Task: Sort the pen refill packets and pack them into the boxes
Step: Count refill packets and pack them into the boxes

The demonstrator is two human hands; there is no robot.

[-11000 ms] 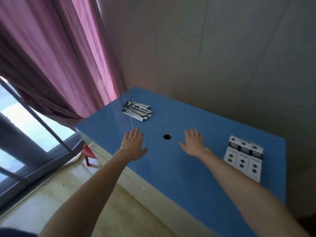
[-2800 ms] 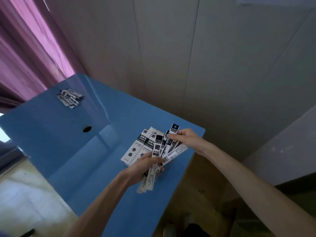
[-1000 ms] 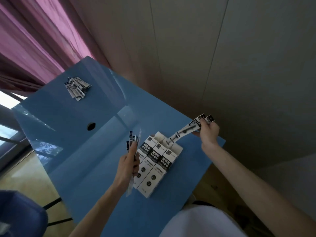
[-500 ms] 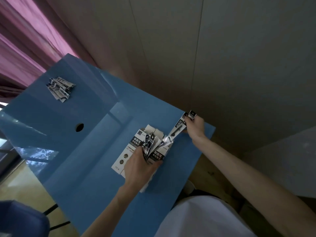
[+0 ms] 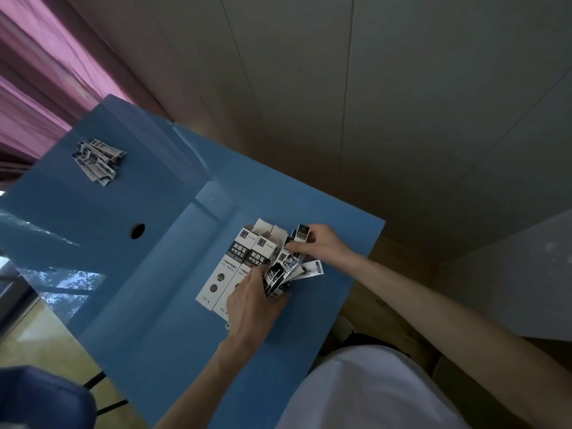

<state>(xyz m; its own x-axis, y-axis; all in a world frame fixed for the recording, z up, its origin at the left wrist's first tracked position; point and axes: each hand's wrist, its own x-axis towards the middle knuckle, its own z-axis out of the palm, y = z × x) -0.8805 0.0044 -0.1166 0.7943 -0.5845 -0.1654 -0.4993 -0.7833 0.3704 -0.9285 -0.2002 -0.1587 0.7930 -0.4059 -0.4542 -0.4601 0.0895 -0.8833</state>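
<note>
Both hands have closed in over the boxes [image 5: 235, 267]: my left hand [image 5: 252, 300] grips fanned packets [image 5: 280, 272], my right hand [image 5: 322, 243] pinches one packet [image 5: 302, 233]; loosening could scatter them.

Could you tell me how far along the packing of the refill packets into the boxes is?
Early on. Done: the boxes lie side by side with end flaps open. In hand: the left hand grips a fan of packets, and the right hand pinches one packet near the open ends. Left: a pile of packets at the table's far corner.
</note>
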